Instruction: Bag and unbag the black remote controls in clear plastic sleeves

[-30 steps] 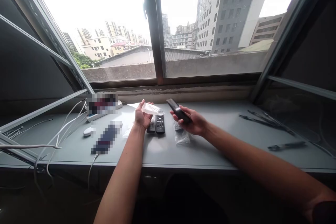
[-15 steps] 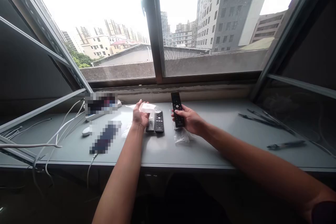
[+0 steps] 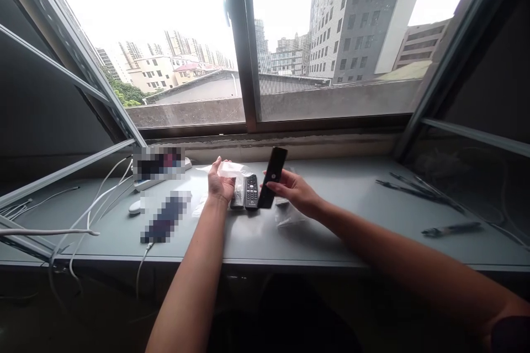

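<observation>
My right hand (image 3: 293,190) is closed around a long, slim black remote control (image 3: 275,168) with one pale round button, fingers wrapped behind it and thumb across its front, holding it tilted above the pale grey flat tabletop (image 3: 348,198). My left hand (image 3: 221,185) is palm up and half open, its fingers loosely curled, with a crumpled, translucent white plastic sleeve (image 3: 232,169) caught in its grip. Between my hands, a black keypad remote with small pale buttons (image 3: 251,194) lies on the tabletop, and just beside it, on the left, sits a dark oblong piece in clear plastic (image 3: 238,196), partly hidden by my left hand. Crinkled clear plastic bags (image 3: 289,217) lie under my right hand. Off to my left I have a small rounded white object (image 3: 135,208) near a dark, pixelated slab (image 3: 165,218) with a white cable (image 3: 143,265) at its near end. Slim dark rods (image 3: 418,194) lie well apart, to my right.
</observation>
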`<control>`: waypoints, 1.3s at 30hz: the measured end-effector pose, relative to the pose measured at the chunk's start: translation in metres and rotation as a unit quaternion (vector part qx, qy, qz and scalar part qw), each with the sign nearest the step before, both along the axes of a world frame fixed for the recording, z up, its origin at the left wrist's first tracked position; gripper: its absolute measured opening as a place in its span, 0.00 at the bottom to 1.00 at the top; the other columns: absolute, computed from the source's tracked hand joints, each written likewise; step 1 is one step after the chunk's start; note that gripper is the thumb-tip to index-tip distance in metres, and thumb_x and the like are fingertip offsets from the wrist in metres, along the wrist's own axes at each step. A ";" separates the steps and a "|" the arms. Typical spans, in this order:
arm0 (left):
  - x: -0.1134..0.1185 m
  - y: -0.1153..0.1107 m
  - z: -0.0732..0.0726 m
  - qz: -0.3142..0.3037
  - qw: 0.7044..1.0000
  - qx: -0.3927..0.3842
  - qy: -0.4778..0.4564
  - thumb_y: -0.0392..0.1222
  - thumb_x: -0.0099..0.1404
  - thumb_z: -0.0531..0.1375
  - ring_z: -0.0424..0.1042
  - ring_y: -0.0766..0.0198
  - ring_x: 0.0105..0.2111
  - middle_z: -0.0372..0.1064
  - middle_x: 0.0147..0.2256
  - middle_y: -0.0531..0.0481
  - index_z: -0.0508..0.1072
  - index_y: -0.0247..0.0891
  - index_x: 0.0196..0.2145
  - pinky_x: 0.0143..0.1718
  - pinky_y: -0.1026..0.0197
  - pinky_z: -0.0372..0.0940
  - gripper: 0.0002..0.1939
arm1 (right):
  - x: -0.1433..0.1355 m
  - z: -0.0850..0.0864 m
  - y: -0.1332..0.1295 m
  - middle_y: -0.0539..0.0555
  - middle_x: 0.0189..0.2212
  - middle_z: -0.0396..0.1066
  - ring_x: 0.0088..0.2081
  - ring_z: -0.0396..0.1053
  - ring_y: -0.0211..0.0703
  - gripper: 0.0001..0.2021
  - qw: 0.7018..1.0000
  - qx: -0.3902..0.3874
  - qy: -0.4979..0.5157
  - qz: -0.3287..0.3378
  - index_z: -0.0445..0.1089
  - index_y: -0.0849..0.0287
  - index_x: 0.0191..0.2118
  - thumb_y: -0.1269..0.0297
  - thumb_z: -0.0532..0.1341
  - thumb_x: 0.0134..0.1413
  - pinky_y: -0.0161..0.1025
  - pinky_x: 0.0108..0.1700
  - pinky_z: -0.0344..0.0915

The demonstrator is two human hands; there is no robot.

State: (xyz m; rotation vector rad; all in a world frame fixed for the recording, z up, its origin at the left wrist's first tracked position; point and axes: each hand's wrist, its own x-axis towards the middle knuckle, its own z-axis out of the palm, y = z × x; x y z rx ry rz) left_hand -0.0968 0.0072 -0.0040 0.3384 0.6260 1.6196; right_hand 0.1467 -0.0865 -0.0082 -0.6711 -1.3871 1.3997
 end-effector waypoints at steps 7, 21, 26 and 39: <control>0.002 0.000 0.000 0.060 0.998 0.024 -0.019 0.38 0.68 0.70 0.80 0.65 0.32 0.78 0.36 0.48 0.75 0.37 0.45 0.38 0.64 0.78 0.10 | -0.002 0.010 -0.012 0.52 0.31 0.76 0.22 0.72 0.40 0.19 0.978 -0.159 0.068 0.113 0.73 0.60 0.53 0.54 0.70 0.66 0.35 0.20 0.70; 0.008 -0.004 0.000 0.017 0.995 0.067 0.071 0.43 0.67 0.71 0.76 0.65 0.34 0.76 0.39 0.46 0.78 0.36 0.45 0.38 0.64 0.73 0.12 | 0.002 0.014 -0.016 0.51 0.28 0.76 0.17 0.70 0.37 0.17 0.967 -0.166 0.017 0.195 0.76 0.64 0.48 0.53 0.70 0.64 0.32 0.15 0.66; 0.020 -0.017 0.002 -0.145 0.963 0.146 0.173 0.46 0.64 0.75 0.79 0.61 0.36 0.80 0.44 0.41 0.80 0.34 0.50 0.39 0.60 0.75 0.21 | -0.001 0.011 -0.011 0.53 0.34 0.78 0.23 0.75 0.39 0.17 0.981 -0.133 0.027 0.137 0.74 0.60 0.42 0.54 0.75 0.59 0.35 0.22 0.73; 0.022 -0.016 0.000 -0.132 0.949 0.185 0.218 0.42 0.61 0.78 0.82 0.60 0.40 0.84 0.49 0.38 0.84 0.33 0.49 0.43 0.62 0.75 0.21 | 0.001 0.001 -0.010 0.54 0.33 0.81 0.21 0.75 0.40 0.22 0.983 0.025 -0.179 -0.020 0.78 0.60 0.58 0.50 0.70 0.67 0.33 0.17 0.67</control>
